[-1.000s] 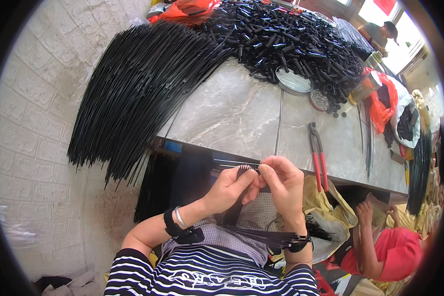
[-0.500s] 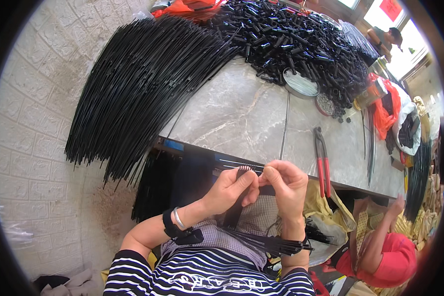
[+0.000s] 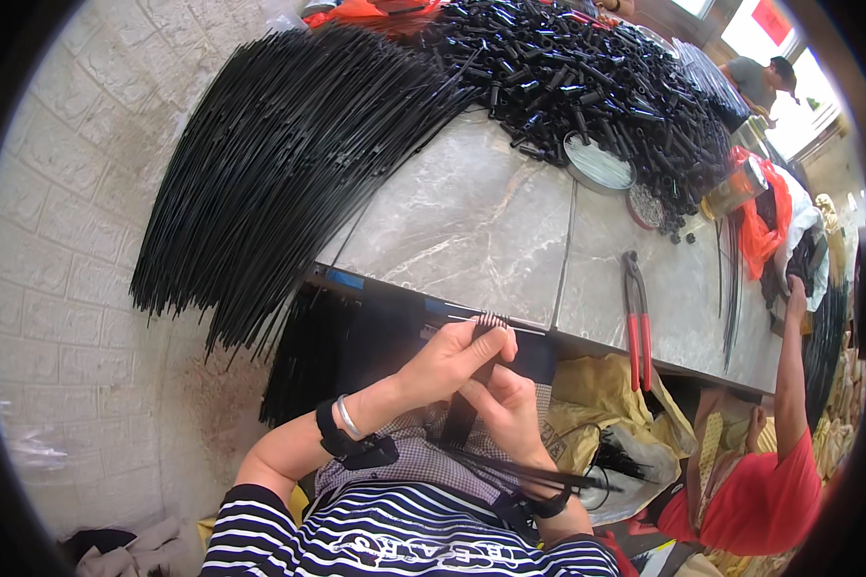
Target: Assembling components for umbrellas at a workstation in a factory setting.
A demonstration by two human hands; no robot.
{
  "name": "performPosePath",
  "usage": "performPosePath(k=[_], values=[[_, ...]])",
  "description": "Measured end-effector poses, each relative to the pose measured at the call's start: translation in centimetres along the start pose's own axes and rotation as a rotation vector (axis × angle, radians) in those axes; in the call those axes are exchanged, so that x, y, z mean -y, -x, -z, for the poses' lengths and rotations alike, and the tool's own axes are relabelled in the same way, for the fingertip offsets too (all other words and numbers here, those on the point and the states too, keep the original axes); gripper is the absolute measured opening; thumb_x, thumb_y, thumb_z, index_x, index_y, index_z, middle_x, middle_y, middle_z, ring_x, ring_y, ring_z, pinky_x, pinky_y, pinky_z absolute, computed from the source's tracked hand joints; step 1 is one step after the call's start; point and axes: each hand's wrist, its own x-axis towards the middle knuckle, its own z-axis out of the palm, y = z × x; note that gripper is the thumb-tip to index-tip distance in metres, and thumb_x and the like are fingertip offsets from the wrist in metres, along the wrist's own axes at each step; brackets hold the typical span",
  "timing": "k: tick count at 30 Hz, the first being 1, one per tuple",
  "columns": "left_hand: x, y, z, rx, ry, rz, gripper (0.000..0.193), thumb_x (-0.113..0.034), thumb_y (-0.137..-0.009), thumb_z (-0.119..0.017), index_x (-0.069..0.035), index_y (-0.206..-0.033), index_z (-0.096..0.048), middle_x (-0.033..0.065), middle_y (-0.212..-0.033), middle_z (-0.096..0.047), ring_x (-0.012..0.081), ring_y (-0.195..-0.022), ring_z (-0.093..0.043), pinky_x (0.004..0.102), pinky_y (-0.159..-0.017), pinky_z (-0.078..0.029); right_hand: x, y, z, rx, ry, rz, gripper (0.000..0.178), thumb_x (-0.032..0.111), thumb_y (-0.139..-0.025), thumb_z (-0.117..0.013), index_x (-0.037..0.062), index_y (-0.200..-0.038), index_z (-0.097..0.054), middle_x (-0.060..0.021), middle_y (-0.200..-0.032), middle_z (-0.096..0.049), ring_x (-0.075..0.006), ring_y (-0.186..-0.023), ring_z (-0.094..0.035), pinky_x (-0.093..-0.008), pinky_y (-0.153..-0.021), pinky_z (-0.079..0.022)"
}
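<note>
My left hand is closed around a flat bundle of thin black rods, held upright in front of my lap. Their tips stand in a comb-like row above my thumb, and a thin pale wire crosses there. Just below, my right hand has its fingers bent, with the thumb and fingers against the same bundle; part of the grip is hidden. More thin black rods fan out from my lap under my right wrist.
A large heap of black rods overhangs the grey table at left. Behind lie many short black tubes, a round tin and red-handled pliers. A person in red reaches toward bags at right.
My right hand has moved down and left from the row of tips to the bundle below my left hand. The person in red has stretched an arm up to the bags.
</note>
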Motion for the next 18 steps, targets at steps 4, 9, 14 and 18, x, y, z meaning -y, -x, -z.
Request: performPosePath(k=[4, 9, 14, 18], values=[[-1.0, 0.7, 0.0, -0.24, 0.018, -0.006, 0.029, -0.027, -0.1, -0.053, -0.003, -0.115, -0.051, 0.003, -0.098, -0.061, 0.0055, -0.079, -0.057, 0.0195, -0.066, -0.048, 0.3, -0.5, 0.3, -0.011, -0.074, -0.05, 0.012, 0.002, -0.093, -0.06, -0.0035, -0.1, -0.067, -0.0054, -0.088, -0.07, -0.0092, -0.081, -0.064, -0.0237, -0.074, -0.053], [-0.9, 0.9, 0.4, -0.319, -0.058, -0.109, 0.019, -0.021, -0.099, -0.054, -0.003, -0.106, -0.054, 0.0049, -0.09, -0.064, 0.0084, -0.077, -0.061, 0.0227, -0.067, -0.051, 0.7, -0.3, 0.2, -0.035, -0.11, -0.061, 0.013, 0.001, -0.092, -0.06, -0.0038, -0.101, -0.067, -0.0056, -0.087, -0.07, -0.0094, -0.08, -0.064, -0.0241, -0.073, -0.053], [-0.6, 1.1, 0.5, -0.368, -0.066, -0.17, 0.013, -0.016, -0.099, -0.055, -0.003, -0.1, -0.056, 0.0058, -0.089, -0.066, 0.0098, -0.077, -0.063, 0.0235, -0.066, -0.053, 0.7, -0.2, 0.3, -0.034, -0.104, -0.057, 0.014, 0.001, -0.092, -0.06, -0.004, -0.103, -0.067, -0.0061, -0.087, -0.07, -0.01, -0.08, -0.064, -0.0243, -0.074, -0.053], [-1.3, 1.3, 0.0, -0.392, -0.011, -0.166, 0.015, -0.015, -0.097, -0.058, -0.003, -0.106, -0.057, 0.0057, -0.088, -0.067, 0.01, -0.075, -0.063, 0.0235, -0.066, -0.053, 0.6, -0.1, 0.3, -0.036, -0.106, -0.042, 0.014, 0.001, -0.092, -0.061, -0.0043, -0.103, -0.067, -0.0068, -0.089, -0.07, -0.0106, -0.081, -0.065, -0.0245, -0.076, -0.054]])
